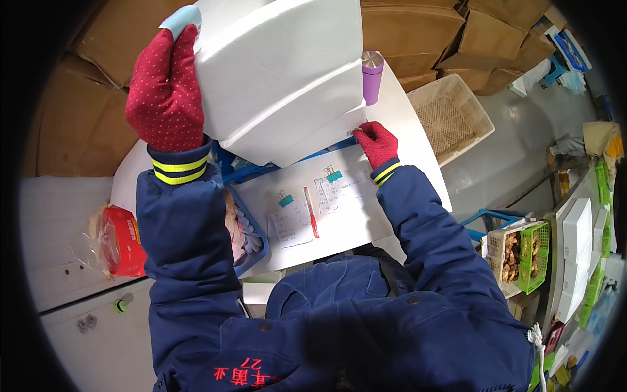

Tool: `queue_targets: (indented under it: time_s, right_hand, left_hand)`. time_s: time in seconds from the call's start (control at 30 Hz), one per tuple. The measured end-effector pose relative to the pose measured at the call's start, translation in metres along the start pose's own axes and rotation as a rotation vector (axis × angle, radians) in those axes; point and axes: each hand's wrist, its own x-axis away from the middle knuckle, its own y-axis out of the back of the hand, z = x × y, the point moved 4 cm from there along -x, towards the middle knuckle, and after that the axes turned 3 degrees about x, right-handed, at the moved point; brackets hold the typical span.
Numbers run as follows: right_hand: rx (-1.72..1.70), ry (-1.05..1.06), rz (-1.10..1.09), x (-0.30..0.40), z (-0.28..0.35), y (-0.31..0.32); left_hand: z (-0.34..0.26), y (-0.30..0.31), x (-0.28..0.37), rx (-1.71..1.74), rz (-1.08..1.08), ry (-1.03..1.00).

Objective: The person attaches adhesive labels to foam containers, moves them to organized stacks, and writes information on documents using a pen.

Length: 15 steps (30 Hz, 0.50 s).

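White foam boxes (279, 83) rise in front of me over the white table (362, 220). My left hand (169, 93), in a red dotted glove, is raised at their left side, with a pale blue piece (181, 22) at its fingertips; its exact hold is hidden. At the boxes' lower right corner my right hand (377, 144), also gloved in red, has its fingers bent together at the edge; whether it grips the box cannot be told. Nearer me lie handwritten papers (294, 228) with green binder clips (333, 175) and a red pen (311, 213).
A purple tumbler (372, 81) stands right of the boxes. Blue baskets (264, 250) are at the left, one holding gloves. Cardboard boxes (406, 34) line the back; an empty cream crate (453, 117) sits right of the table. A red package (122, 240) is at far left.
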Motion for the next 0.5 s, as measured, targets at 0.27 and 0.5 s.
queue_targets:
  time_s: [0.27, 0.5]
  right_hand:
    - [0.223, -0.119, -0.181, 0.0, -0.001, 0.008]
    - [0.397, 0.355, 0.164, -0.001, 0.009, 0.0]
  left_hand:
    - [-0.007, -0.005, -0.003, 0.03, 0.048, -0.042]
    - [-0.007, -0.007, -0.004, 0.079, 0.089, -0.022]
